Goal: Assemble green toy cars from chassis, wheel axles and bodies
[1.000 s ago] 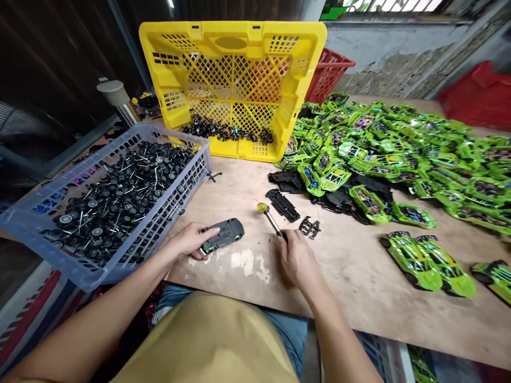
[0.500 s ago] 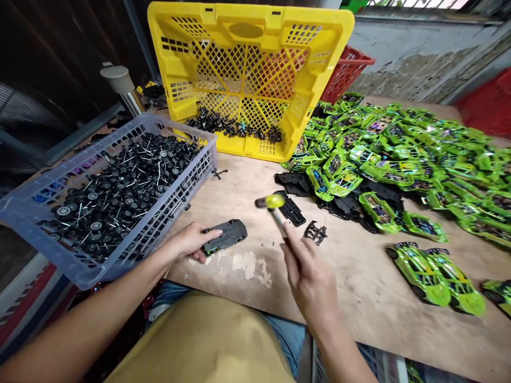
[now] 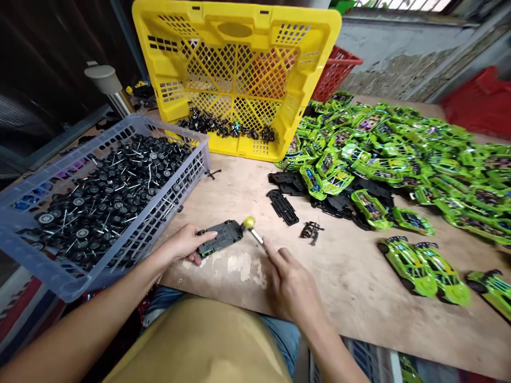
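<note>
My left hand (image 3: 187, 242) grips the rear end of a toy car (image 3: 221, 238), which lies with its black underside up on the wooden table. In my right hand (image 3: 293, 274) is a small mallet (image 3: 255, 234), its handle pale and its head yellow. The mallet's head is at the front end of the toy car; whether they touch I cannot tell. Close by on the table are a loose black chassis plate (image 3: 282, 206) and a black spoiler part (image 3: 311, 232).
A translucent crate (image 3: 59, 284) of black wheels on axles stands at left. Behind it a yellow crate (image 3: 235, 29) rests on its side with small black parts inside. Green car bodies (image 3: 383, 141) pile up at right, with finished-looking green cars (image 3: 411, 266) in front.
The mallet has come down and left, from raised above the table to the front end of the toy car. My left hand still holds the car, and the whole view has shifted slightly.
</note>
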The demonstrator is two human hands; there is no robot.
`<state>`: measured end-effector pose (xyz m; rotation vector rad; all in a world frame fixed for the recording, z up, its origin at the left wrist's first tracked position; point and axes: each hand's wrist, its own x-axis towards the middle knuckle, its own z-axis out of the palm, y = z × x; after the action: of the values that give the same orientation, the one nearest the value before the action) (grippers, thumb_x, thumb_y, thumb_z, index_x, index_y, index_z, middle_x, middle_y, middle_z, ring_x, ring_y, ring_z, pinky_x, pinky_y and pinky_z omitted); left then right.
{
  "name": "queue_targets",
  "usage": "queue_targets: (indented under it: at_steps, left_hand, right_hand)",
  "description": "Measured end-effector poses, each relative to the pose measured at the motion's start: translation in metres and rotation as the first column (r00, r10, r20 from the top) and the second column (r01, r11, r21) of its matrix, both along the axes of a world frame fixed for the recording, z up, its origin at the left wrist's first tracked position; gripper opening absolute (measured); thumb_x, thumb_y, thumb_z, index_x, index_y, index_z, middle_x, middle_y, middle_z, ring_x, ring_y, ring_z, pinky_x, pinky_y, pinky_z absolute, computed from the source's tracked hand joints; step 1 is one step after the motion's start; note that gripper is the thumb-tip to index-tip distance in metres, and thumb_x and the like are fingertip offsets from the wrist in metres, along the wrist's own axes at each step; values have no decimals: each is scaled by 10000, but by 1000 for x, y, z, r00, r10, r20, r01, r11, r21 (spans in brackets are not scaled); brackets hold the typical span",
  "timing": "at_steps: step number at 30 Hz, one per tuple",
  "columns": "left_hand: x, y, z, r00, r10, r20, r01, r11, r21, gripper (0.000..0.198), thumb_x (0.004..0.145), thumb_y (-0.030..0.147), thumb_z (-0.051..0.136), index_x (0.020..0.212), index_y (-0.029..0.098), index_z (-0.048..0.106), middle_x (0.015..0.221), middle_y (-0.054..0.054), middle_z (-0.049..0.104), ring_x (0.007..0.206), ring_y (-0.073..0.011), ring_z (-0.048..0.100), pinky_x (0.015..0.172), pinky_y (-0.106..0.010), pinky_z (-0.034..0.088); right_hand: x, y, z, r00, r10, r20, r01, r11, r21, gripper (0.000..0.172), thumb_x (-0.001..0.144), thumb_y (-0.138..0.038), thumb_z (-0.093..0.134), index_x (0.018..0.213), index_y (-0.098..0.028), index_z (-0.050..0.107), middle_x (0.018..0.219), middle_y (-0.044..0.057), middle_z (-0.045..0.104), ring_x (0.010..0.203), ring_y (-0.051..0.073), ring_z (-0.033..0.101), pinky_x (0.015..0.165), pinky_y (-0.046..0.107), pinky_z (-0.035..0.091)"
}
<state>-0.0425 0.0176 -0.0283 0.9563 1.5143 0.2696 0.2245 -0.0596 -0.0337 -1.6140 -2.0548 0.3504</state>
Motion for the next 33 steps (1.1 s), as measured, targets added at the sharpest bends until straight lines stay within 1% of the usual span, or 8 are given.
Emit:
queue_targets:
  at_steps: [3, 15, 19, 21, 23, 28, 31, 33]
  left_hand:
    - [0, -1, -1, 1000, -5, 3, 5, 1000, 19, 558, 644, 664, 709, 732, 120, 623, 422, -4, 569, 351, -171, 597, 316, -191, 348]
    - [0, 0, -1, 1000, -16, 7, 16, 999, 29, 532, 681, 637, 690, 803, 120, 662, 464, 6, 583, 352, -164, 592, 328, -198, 345]
    - [-4, -8, 0, 981, -145, -126, 165, 973, 163, 455, 778, 605, 605, 809, 151, 630, 531, 18, 598, 420, -156, 599, 387, -213, 349]
    - [-6, -15, 4, 929, -218, -299, 325, 866, 380, 397, 800, 563, 616, 772, 167, 612, 565, 25, 593, 482, -141, 589, 441, -212, 340]
    - [-7, -22, 11, 844, -240, -480, 504, 659, 558, 335, 810, 507, 651, 778, 175, 615, 601, 24, 594, 559, -140, 584, 509, -217, 352]
    - [-5, -23, 26, 733, -235, -638, 679, 212, 703, 261, 865, 431, 637, 884, 171, 633, 768, -41, 662, 721, -183, 624, 636, -259, 429]
    - [-1, -21, 23, 784, -249, -569, 614, 171, 770, 231, 869, 386, 640, 961, 174, 646, 875, -73, 680, 845, -212, 648, 741, -302, 488]
    - [7, -25, 17, 916, -149, -372, 400, 311, 862, 346, 836, 369, 684, 1123, 189, 612, 1074, -105, 665, 983, -227, 641, 830, -331, 511]
  right_hand:
    - [-1, 6, -3, 991, -119, -62, 122, 991, 51, 517, 969, -199, 385, 1484, -250, 390, 898, 73, 589, 668, 182, 573, 605, 288, 500]
    - [-21, -7, -1, 990, 142, 2, -142, 990, -19, 521, 962, -185, 401, 1475, -272, 415, 809, 48, 590, 579, 159, 571, 516, 245, 498]
    - [-17, 11, 9, 967, 14, -255, -13, 1000, 5, 458, 959, -243, 466, 1415, -246, 503, 990, 89, 663, 849, 199, 665, 768, 301, 560]
    - [-14, 20, 14, 904, -68, -423, 90, 995, 33, 494, 937, -285, 531, 1425, -224, 484, 1026, 91, 676, 955, 215, 660, 887, 350, 540]
    - [-11, 26, 14, 851, -107, -514, 117, 993, -12, 616, 878, -331, 634, 1450, -214, 438, 971, 67, 681, 911, 207, 665, 892, 370, 542]
    - [-15, 25, -2, 805, -5, -593, -71, 992, -105, 811, 745, -337, 779, 1456, -208, 412, 1059, 61, 695, 1012, 217, 657, 983, 397, 500]
    - [-21, 21, -10, 770, 28, -637, -126, 986, -108, 673, 805, -298, 712, 1423, -216, 459, 1070, 54, 700, 981, 195, 664, 968, 367, 505]
    - [-26, 19, -11, 750, -18, -661, -68, 992, -104, 601, 821, -289, 692, 1386, -215, 500, 1019, 42, 696, 905, 176, 663, 903, 336, 528]
